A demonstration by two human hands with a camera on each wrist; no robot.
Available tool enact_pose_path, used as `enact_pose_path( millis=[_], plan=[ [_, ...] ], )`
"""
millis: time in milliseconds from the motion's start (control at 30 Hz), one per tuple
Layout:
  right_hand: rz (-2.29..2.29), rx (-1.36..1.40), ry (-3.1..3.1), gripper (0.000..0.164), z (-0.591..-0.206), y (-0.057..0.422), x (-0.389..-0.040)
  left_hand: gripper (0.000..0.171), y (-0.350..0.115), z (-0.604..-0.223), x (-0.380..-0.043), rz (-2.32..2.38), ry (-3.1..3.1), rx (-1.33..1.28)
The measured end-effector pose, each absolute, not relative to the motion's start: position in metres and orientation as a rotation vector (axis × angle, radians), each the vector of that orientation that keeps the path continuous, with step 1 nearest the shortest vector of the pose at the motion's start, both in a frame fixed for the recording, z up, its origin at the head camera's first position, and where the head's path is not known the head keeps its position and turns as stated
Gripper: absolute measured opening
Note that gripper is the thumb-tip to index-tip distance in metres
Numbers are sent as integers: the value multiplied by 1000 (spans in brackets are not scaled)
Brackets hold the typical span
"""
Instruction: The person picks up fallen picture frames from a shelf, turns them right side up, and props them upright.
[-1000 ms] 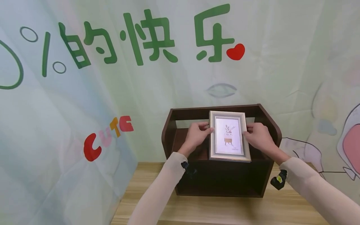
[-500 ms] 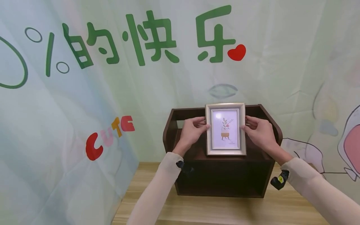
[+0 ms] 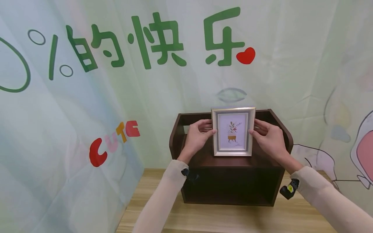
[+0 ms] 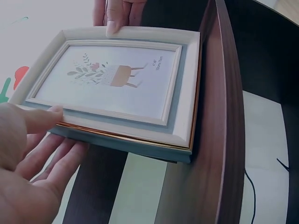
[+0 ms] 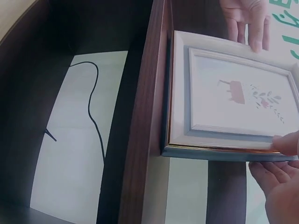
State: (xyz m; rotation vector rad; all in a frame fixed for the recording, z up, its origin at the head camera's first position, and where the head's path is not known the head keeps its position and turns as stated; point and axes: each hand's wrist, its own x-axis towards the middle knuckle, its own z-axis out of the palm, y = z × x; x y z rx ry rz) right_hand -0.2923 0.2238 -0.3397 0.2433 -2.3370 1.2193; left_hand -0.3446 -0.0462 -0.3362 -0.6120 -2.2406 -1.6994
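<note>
A cream-and-gold picture frame [image 3: 232,132] with a potted-plant print stands nearly upright on the upper board of a dark brown shelf unit [image 3: 201,161]. My left hand [image 3: 196,137] grips its left side, thumb on the front and fingers behind. On the opposite side, my right hand [image 3: 271,139] holds it the same way. In the left wrist view the frame's lower edge [image 4: 187,93] lies close to the board; whether it touches is hard to tell. The back of the frame is mostly hidden.
Below the upper board, the unit has an open dark compartment [image 3: 230,186]. A light wooden tabletop [image 3: 209,218] bears the unit. Behind hangs a pale green printed curtain [image 3: 163,94] with green characters and a red heart.
The picture frame has tipped from leaning back over the front edge to nearly upright. Its bottom has moved back onto the upper board, and both hands have kept hold of it.
</note>
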Motion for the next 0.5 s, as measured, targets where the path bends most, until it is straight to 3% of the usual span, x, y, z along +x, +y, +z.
enact_pose_path(
  millis=[500],
  plan=[
    [1212,289,-2362,51,-354,238,-280,37,-45,-351,-327,-1652,-2183,-593]
  ],
)
